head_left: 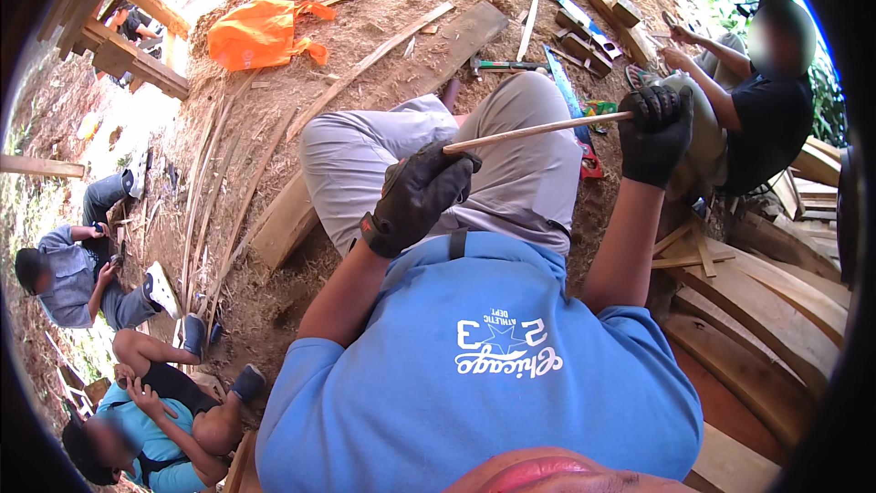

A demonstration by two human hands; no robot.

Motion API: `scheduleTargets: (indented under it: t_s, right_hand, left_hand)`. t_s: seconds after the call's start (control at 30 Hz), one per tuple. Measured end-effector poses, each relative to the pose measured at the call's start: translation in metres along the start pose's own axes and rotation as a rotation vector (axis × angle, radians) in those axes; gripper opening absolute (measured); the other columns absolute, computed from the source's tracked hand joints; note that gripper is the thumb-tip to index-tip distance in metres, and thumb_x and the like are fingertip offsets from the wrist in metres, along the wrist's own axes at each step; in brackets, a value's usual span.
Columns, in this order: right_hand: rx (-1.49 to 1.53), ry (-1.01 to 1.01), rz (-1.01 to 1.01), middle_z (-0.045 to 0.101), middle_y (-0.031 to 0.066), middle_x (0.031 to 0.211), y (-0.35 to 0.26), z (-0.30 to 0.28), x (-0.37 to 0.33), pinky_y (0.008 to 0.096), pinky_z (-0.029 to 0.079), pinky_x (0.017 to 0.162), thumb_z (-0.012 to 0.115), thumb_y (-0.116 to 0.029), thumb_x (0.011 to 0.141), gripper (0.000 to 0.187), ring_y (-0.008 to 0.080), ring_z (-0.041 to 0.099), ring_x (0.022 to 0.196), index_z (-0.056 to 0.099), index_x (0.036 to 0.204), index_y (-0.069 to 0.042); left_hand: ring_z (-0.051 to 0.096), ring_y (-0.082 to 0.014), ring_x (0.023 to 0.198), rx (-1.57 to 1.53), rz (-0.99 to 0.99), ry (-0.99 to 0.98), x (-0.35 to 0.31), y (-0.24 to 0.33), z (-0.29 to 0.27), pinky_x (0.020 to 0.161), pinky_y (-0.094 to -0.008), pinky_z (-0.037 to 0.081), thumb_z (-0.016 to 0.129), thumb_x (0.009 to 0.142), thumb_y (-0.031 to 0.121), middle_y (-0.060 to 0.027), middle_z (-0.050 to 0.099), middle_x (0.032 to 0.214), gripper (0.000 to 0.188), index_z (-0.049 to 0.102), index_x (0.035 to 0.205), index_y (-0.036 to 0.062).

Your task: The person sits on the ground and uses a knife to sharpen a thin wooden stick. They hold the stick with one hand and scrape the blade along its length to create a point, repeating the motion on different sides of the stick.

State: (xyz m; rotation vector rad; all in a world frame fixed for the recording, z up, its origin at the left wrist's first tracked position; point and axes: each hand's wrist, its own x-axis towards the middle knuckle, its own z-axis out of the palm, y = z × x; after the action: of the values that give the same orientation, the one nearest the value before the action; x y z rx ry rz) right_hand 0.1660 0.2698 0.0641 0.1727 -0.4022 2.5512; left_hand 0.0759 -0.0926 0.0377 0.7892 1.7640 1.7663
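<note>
One thin wooden stick [538, 131] stretches between the left hand [418, 205] and the right hand [655, 132], over the person's lap. Both hands wear dark gloves. The left fingers are folded over one end of the stick, and the right fist is wrapped around the other (the tip there is hidden inside the glove). Under the grip are bent legs in light grey trousers [351, 151]. On the ground beyond the stick lies a hammer [513, 65], and nearer the right hand a blue tool with a red end [573, 102]. An orange bag [251, 36] lies beyond and left of the left hand. A co-worker in a dark top [776, 128] sits right of the right hand, with curved boards [776, 306] piled closer in.
</note>
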Motion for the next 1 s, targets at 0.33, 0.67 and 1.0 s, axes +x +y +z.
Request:
scheduleTargets:
  t_s: [0.33,0.67,1.0]
  right_hand:
    - [0.016,-0.059,-0.007,0.031,-0.0066,0.058,0.016,0.001,-0.013,0.0295,0.034,0.056,0.056,-0.036,0.111,0.047,0.0092,0.032,0.054,0.041,0.069,-0.019]
    - [-0.499,0.339,0.238,0.073,0.0109,0.109,0.082,-0.016,-0.033,0.0488,0.058,0.098,0.055,-0.038,0.113,0.033,0.0291,0.072,0.108,0.067,0.116,-0.007]
    - [-1.26,0.022,0.633,0.074,0.0108,0.105,0.097,-0.008,-0.06,0.0335,0.055,0.091,0.068,-0.026,0.106,0.029,0.0167,0.069,0.097,0.068,0.119,0.0]
  left_hand:
    - [0.051,-0.0069,0.056,-0.191,-0.031,0.086,0.01,-0.02,-0.002,0.052,-0.0255,0.038,0.056,0.113,0.031,0.0007,0.059,0.066,0.037,0.072,0.094,0.0022]
    - [0.049,-0.0074,0.059,-0.031,-0.037,0.095,0.016,-0.005,0.024,0.057,-0.0262,0.038,0.052,0.113,0.026,-0.0006,0.057,0.067,0.041,0.075,0.095,-0.0028]
    - [0.056,-0.0074,0.066,0.292,-0.002,0.377,0.035,-0.005,0.033,0.062,-0.028,0.046,0.053,0.113,0.027,-0.0027,0.065,0.076,0.037,0.075,0.103,-0.0014]
